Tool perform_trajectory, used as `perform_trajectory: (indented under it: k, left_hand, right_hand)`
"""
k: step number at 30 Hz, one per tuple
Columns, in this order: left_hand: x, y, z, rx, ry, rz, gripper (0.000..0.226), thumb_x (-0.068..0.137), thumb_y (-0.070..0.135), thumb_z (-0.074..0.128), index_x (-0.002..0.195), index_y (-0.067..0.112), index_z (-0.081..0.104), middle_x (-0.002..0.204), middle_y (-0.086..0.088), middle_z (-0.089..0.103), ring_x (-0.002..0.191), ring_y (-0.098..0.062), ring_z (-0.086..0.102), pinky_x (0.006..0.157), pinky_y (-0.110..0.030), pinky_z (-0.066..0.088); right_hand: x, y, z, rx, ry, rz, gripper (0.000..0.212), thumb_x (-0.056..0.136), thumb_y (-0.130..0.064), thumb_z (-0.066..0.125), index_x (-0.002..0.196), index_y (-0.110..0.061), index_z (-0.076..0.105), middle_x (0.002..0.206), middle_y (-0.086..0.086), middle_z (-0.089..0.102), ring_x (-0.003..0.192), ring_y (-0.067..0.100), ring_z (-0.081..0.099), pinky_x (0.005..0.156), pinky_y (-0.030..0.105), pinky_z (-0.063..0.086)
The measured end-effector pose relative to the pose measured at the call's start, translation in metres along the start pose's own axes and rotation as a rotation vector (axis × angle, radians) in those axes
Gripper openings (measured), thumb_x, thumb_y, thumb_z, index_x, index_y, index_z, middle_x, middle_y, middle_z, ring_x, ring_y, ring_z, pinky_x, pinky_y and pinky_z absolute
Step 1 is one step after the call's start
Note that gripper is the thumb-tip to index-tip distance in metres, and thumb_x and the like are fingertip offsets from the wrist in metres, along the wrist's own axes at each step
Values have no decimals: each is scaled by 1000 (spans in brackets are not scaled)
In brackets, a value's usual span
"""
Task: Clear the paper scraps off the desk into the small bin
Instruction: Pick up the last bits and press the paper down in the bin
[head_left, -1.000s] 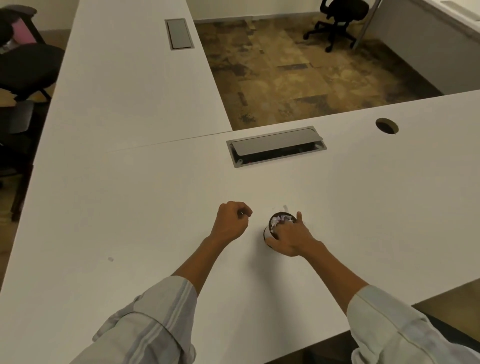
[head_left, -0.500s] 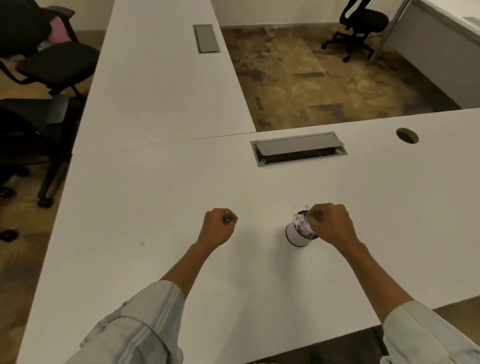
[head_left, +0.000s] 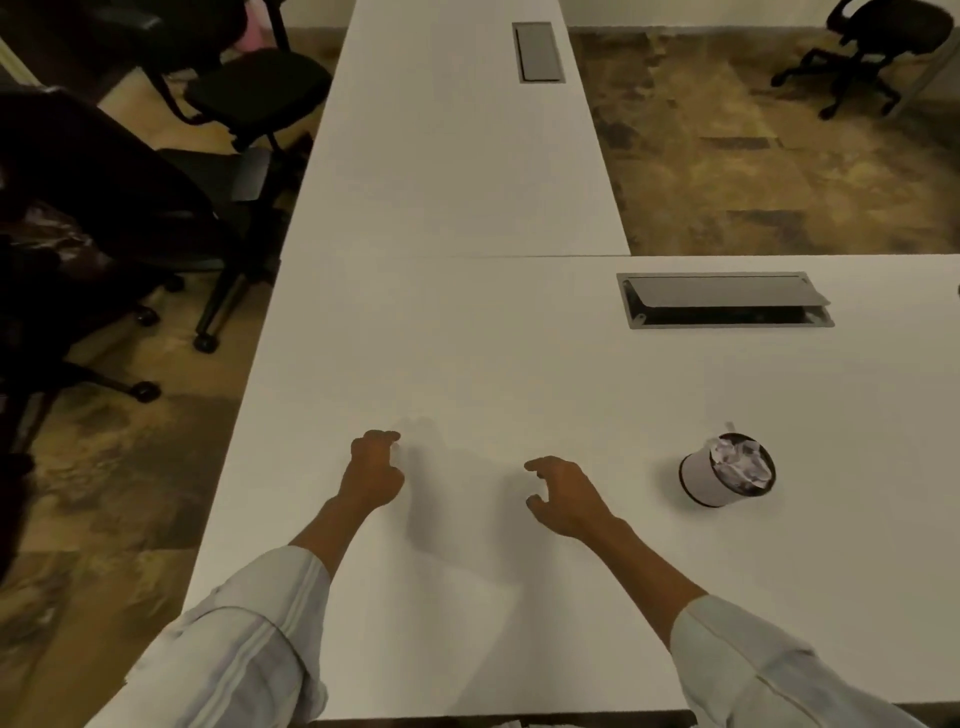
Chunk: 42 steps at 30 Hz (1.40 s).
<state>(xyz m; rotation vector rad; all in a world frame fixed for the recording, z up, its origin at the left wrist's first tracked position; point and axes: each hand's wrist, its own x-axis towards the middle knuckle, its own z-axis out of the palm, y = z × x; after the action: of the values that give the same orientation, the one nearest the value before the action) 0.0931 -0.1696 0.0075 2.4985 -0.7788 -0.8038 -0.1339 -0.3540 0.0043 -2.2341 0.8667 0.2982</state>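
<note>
The small white bin (head_left: 702, 478), dark inside and heaped with crumpled paper scraps (head_left: 740, 462), stands on the white desk (head_left: 519, 364) at the right. One tiny scrap (head_left: 730, 413) lies just behind the bin. My left hand (head_left: 373, 474) rests on the desk left of centre. Its thumb and fingers are pinched on a small pale bit of paper at the fingertips. My right hand (head_left: 563, 493) hovers well left of the bin with its fingers spread and curled, holding nothing.
A grey cable hatch (head_left: 724, 300), half open, is set into the desk behind the bin. A second hatch (head_left: 537, 52) sits in the far desk wing. Black office chairs (head_left: 249, 93) stand beyond the desk's left edge, and another chair (head_left: 878, 47) is on the floor far right.
My right hand has left the bin and moved left, opening. My left hand has shifted left along the desk, still pinched. The view has swung left, so the bin now sits at the right.
</note>
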Motion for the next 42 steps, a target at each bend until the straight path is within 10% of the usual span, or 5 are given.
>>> perform_trajectory:
  k: [9,14,22,31,42]
  left_hand:
    - [16,-51,-3,336,-143,176,75,82,-8,47,150,9,20,158,-11,17,144,-29,15,109,-39,39]
    - [31,-47,2,509,-115,277,66,84,2,57,144,8,29,143,-9,35,127,-26,37,86,-36,54]
    - [40,-33,4,626,-72,449,15,72,-14,57,78,0,58,77,-9,46,69,-29,55,56,-33,53]
    - [36,-26,26,693,-91,376,28,78,-9,42,96,5,59,98,-11,62,86,-29,62,71,-34,51]
    - [-12,199,127,-182,-48,543,14,92,7,50,84,4,61,84,-10,65,78,-26,60,74,-40,50]
  right_hand:
    - [-7,-66,99,-347,-96,-320,46,97,-37,47,137,-14,48,148,8,42,133,28,39,91,46,53]
    - [-34,-73,140,-436,-104,-304,25,94,-3,44,116,-6,56,128,9,51,117,28,48,61,37,48]
    - [-44,-69,140,-468,-68,-220,23,82,10,52,96,-5,62,105,9,62,96,25,56,61,31,35]
    - [-65,-28,79,228,347,241,17,73,-8,65,84,-19,72,69,-9,70,58,0,61,60,13,49]
    - [-87,81,-67,565,915,330,26,70,-1,73,74,-26,64,68,-11,67,62,4,67,53,8,50]
